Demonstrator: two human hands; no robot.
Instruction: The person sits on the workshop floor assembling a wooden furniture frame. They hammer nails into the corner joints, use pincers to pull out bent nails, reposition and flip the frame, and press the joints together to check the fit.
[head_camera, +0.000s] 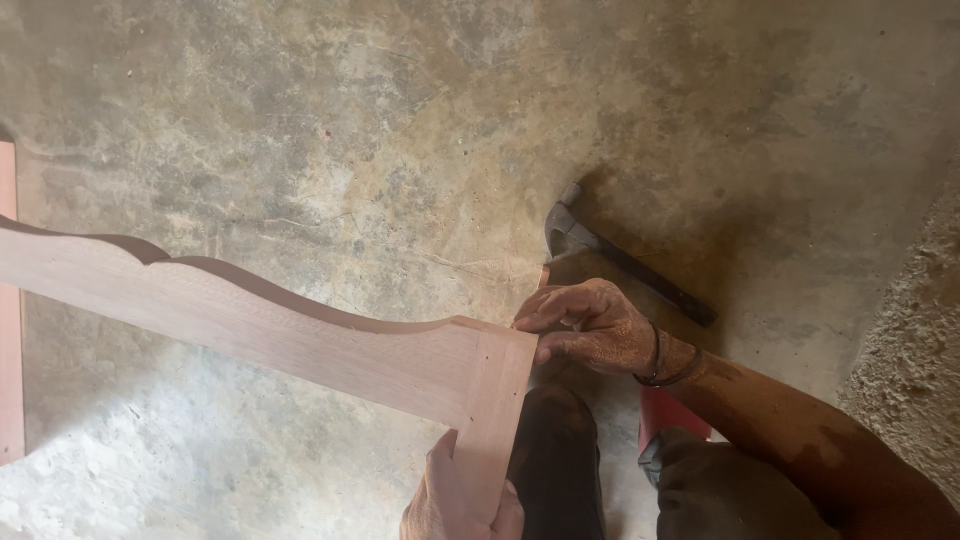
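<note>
Item: scalloped wooden rail (250, 320), reddish-brown, running from the left edge of the frame down to centre, its wavy edge uppermost. It meets an upright wooden post (495, 420) at lower centre, the two pieces flush at the corner.

Item: my right hand (590, 330), centre-right of the frame, fingers drawn together and pinched at the top corner of the joint. Whether something small sits between the fingertips I cannot tell; nothing shows there.

Item: my left hand (455, 500), bottom centre, wrapped about the lower part of the post and clamped on it, partly cut off by the frame edge.

Item: hammer (625, 265), dark handle, lying on the concrete floor (400, 130) just above my right hand, untouched.

Item: another strip of the same wood (10, 300) along the far left edge.

Handling note, my judgement: the joint wants holding square. I should keep the left grip firm low on the post so it cannot twist, press the corner faces level with my right fingertips, and check that the rail's end sits tight before letting go of either piece.
</note>
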